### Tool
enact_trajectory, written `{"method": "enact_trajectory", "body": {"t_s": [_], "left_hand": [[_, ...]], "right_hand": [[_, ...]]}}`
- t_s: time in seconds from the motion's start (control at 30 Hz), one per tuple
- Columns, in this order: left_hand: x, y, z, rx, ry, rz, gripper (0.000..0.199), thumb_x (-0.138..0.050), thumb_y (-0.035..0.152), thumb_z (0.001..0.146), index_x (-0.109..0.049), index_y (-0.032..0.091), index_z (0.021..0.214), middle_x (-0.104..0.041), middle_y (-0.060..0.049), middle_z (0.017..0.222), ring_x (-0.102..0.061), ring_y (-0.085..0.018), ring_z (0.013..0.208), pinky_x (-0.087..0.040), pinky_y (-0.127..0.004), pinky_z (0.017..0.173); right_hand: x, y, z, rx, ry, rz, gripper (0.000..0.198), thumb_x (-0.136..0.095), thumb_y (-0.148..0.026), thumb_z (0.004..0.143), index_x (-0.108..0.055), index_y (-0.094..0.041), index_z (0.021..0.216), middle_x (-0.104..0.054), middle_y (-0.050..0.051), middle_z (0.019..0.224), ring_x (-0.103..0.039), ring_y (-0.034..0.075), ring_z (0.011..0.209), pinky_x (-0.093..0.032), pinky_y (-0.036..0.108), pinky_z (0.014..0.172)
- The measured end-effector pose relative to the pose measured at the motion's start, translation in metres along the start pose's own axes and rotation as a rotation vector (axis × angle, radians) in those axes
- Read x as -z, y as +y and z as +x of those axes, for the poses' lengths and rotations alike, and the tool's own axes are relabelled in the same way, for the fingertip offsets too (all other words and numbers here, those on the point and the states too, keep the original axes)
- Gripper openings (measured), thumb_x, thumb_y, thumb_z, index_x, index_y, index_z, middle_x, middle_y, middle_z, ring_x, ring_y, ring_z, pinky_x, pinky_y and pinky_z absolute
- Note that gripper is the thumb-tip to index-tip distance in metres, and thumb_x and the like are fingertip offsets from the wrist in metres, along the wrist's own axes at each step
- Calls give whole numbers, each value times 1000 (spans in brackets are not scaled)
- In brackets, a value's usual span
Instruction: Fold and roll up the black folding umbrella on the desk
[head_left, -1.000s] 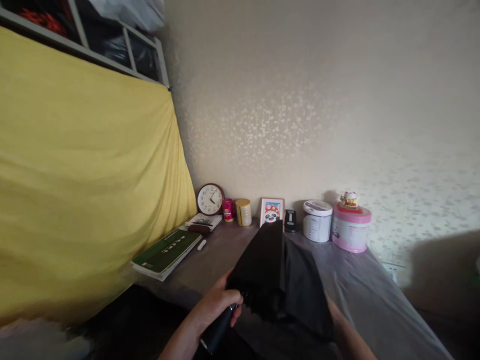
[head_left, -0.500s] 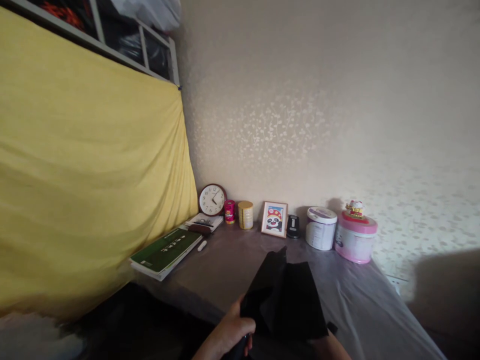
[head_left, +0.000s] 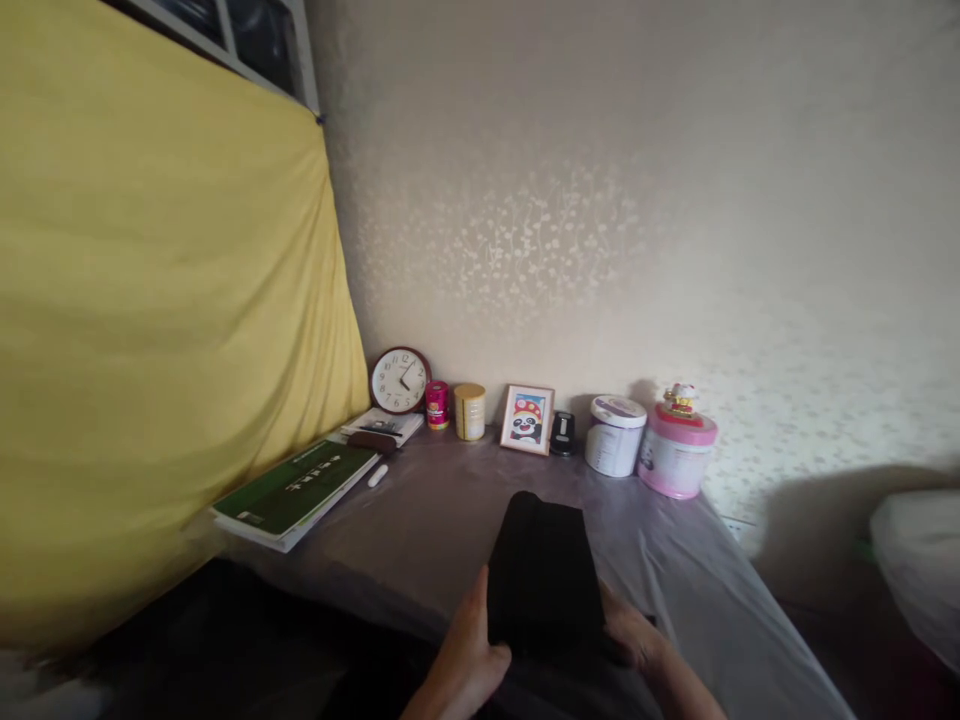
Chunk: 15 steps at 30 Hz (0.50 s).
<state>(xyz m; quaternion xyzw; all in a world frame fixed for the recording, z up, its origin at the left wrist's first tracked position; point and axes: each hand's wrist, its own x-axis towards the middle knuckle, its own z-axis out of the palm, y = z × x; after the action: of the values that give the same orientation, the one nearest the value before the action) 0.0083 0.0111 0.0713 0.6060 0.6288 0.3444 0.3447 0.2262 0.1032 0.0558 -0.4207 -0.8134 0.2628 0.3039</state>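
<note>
A black cloth bundle (head_left: 547, 575), which looks like a folding umbrella with its canopy gathered, is held above the front of the table. My left hand (head_left: 472, 645) is closed on its left side, with the thumb near the lower edge. On the right side my right hand (head_left: 634, 632) grips it too, its fingers partly hidden behind the cloth. The left edge of the cloth looks rolled and the right part lies flat. A small dark tab sticks out beside my right hand. The lower end is lost in shadow.
Along the wall stand a clock (head_left: 401, 380), a pink can (head_left: 437, 405), a yellow-lidded tin (head_left: 470, 412), a panda picture frame (head_left: 527, 420), a black stapler-like item (head_left: 562, 434), and two tubs (head_left: 615, 440). Green books (head_left: 296, 490) and a white stick (head_left: 378, 476) lie left, beside a yellow curtain (head_left: 172, 300).
The loose black flaps have come together into a narrower, flatter bundle. My right hand now shows more at its right side, and my left thumb lies lower. The view has shifted right.
</note>
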Motion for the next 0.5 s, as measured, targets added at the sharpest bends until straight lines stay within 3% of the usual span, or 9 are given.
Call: {"method": "enact_trajectory", "body": {"t_s": [0.07,0.2,0.37,0.5], "left_hand": [[-4,-5,2,-35,25,85,91,-49,5,58,-14,23,141,-44,-10,136,-45,-24,121,-36,-35,101],[-14,-18,5,-45,34,170,93,-48,2,58,-8,13,141,-30,-14,144,-30,-21,132,-27,-30,108],[-20,-25,4,-37,13,193,91,-45,2,60,-4,9,141,-24,-16,147,-32,-21,131,-31,-27,105],[-18,-18,2,-15,-7,218,91,-45,1,62,-3,8,141,-22,-17,147,-34,-22,130,-33,-26,103]], "right_hand": [[9,2,2,-135,104,15,37,-43,-37,74,-68,-23,98,-71,9,94,-65,25,89,-52,39,81],[25,-2,4,-248,334,-13,37,-39,-41,77,-66,-21,92,-70,9,93,-65,25,88,-50,39,82],[33,-34,2,-328,274,-21,44,-36,-54,81,-65,-21,83,-67,6,71,-64,21,65,-50,30,56],[29,-43,5,-356,252,-117,41,-43,-56,77,-64,-20,81,-63,2,60,-61,20,57,-44,27,51]]}}
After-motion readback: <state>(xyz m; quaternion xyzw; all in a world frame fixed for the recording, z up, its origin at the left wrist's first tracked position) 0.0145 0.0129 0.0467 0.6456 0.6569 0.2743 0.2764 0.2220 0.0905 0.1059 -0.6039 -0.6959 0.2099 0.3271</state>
